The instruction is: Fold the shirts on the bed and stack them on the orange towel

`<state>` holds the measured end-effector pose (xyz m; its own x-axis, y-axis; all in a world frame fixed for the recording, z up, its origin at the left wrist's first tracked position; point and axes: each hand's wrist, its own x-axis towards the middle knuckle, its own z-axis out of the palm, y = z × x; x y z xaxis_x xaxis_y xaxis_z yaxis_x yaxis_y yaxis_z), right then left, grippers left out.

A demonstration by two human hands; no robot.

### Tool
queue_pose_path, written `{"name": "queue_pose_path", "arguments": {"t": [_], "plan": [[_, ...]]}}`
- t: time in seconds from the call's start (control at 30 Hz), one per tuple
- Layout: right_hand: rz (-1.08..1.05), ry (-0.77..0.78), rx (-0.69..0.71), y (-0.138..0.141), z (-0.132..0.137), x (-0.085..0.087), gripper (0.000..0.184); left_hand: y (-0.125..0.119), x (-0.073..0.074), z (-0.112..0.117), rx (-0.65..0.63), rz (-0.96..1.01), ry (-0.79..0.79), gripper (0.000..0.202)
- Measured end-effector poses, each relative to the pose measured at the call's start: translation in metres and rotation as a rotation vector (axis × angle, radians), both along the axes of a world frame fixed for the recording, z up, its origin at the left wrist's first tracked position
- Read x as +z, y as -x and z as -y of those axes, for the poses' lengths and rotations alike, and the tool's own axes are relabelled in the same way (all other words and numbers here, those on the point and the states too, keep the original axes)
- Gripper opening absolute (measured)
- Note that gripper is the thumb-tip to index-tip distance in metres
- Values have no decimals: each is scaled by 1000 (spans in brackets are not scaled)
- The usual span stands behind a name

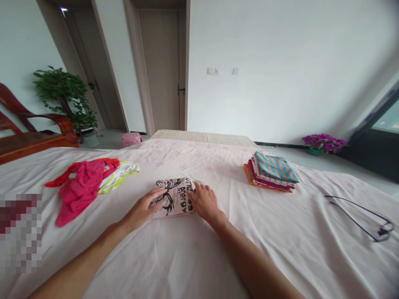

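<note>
A pale pink folded T-shirt (174, 197) with a black butterfly-like print and black lettering lies on the cloth-covered surface in front of me. My left hand (149, 203) grips its left edge, thumb and fingers lying over the print. At the opposite edge, my right hand (205, 201) holds the shirt with bent fingers; part of the lettering is hidden beneath them. The undersides of both hands are out of sight.
Loose pink, red and white clothes (84, 182) lie crumpled at left. On the right stands a stack of folded clothes (274, 170), striped blue and brown on top. Black-framed glasses (382, 232) rest near the right edge. A pink stool (131, 139) stands beyond the surface.
</note>
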<state>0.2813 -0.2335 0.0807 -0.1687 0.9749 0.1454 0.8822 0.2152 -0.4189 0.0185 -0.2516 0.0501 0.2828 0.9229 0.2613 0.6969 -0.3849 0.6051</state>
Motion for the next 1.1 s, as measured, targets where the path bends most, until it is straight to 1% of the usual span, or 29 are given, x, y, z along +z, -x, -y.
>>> {"name": "queue_pose_path", "arguments": {"t": [0.07, 0.1, 0.17, 0.23, 0.3, 0.43, 0.53, 0.6, 0.67, 0.73, 0.77, 0.83, 0.97, 1.1], "plan": [[-2, 62, 0, 3, 2, 6, 49, 9, 6, -6, 121, 125, -4, 54], [-10, 90, 1, 4, 2, 8, 50, 11, 10, -12, 154, 150, -12, 52], [-24, 122, 1, 6, 2, 9, 57, 9, 19, -29, 151, 146, -18, 52], [-33, 129, 3, 7, 1, 8, 64, -1, 27, -49, 82, 109, 10, 58], [-44, 131, 3, 8, 0, 5, 68, -13, 31, -72, -11, 66, 79, 67], [-61, 100, -14, 10, 1, 0, 69, -34, 31, -113, -159, 23, 260, 81], [-90, 80, -11, 11, 1, -3, 66, -41, 33, -134, -230, -11, 379, 81], [-122, 78, 6, 9, 0, -3, 62, -42, 36, -142, -274, -39, 461, 72], [-160, 92, 29, 7, -2, -4, 62, -41, 40, -144, -325, -66, 560, 58], [-197, 115, 43, 5, -5, -5, 64, -39, 42, -139, -371, -87, 668, 47], [-216, 126, 50, 4, -7, -6, 65, -37, 43, -136, -387, -73, 724, 44], [-258, 136, 67, 3, -10, -9, 67, -34, 44, -126, -400, 21, 795, 44], [-405, 149, 109, 3, -16, -19, 75, -26, 47, -106, -374, 288, 770, 50], [-713, 188, 184, 2, -22, -33, 84, -16, 47, -88, -318, 501, 765, 52]]}}
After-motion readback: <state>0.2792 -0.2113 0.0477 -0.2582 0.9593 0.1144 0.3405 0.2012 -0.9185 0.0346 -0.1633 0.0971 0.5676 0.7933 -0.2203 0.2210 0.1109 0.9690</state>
